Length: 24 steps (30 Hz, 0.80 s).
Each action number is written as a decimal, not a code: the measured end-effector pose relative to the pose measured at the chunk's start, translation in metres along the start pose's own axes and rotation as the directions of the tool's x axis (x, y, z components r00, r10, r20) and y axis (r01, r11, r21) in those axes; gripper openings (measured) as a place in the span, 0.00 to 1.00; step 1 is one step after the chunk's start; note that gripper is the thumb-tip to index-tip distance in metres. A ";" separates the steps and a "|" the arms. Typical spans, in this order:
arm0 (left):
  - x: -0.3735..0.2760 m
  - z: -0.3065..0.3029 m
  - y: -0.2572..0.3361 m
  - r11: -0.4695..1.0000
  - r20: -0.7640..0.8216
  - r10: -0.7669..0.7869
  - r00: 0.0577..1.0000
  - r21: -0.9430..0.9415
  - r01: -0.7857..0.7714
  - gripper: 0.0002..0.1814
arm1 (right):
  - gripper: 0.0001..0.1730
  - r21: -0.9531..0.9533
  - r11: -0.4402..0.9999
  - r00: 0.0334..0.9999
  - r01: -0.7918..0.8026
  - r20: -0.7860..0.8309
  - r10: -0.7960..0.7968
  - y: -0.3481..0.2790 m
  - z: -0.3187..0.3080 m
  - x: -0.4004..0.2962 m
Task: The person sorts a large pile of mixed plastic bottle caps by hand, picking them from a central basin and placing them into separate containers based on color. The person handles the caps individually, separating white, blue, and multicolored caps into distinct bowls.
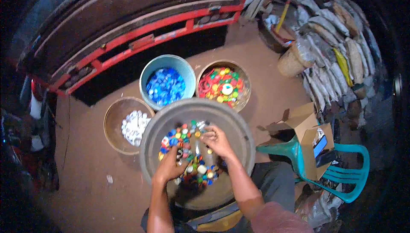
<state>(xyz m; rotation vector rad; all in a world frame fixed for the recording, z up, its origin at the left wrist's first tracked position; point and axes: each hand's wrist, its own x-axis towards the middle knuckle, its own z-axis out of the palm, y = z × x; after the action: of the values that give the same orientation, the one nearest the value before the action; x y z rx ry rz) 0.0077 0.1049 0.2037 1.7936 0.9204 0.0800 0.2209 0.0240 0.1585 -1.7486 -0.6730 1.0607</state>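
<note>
A wide grey basin (224,116) sits before me, holding many loose plastic bottle caps (184,136) of mixed colours. My left hand (171,166) reaches into the caps at the basin's left side; its fingertips are partly hidden among them. At the upper right of the pile, my right hand (217,140) has bent fingers close to a yellow cap (197,134). Whether either hand grips a cap is unclear. Beyond the basin are a light-blue tub (189,72) of blue caps (166,87), a brown tub (245,100) of red, yellow and green caps (221,84), and another brown tub (112,127) of white caps (134,125).
A teal plastic chair (362,169) on the right bears an open cardboard box (307,133). Behind it rises a stack of filled sacks (333,50), with a tan bucket (291,63) beside. Dark furniture with a red frame (160,23) spans the far side of the brown floor (86,169).
</note>
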 end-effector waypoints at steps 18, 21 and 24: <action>-0.011 -0.018 -0.005 0.999 -0.013 0.011 1.000 0.047 -0.010 0.30 | 0.22 -0.954 0.254 0.972 -0.160 -0.108 0.207 0.226 0.004 -0.064; -0.010 -0.014 -0.007 0.998 -0.001 0.040 0.999 0.046 -0.040 0.31 | 0.19 -0.912 0.319 0.948 -0.259 -0.178 0.262 0.241 -0.002 -0.058; -0.012 -0.015 -0.005 0.998 -0.017 0.031 0.999 0.059 -0.030 0.32 | 0.18 -0.608 0.685 0.910 -0.400 -0.350 0.221 0.260 -0.017 -0.047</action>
<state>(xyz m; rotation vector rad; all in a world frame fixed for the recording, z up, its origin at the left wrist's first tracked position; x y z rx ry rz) -0.0100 0.1100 0.2100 1.8638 0.9166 0.0890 0.2091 -0.1250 -0.0603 -2.6678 -0.6484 0.8328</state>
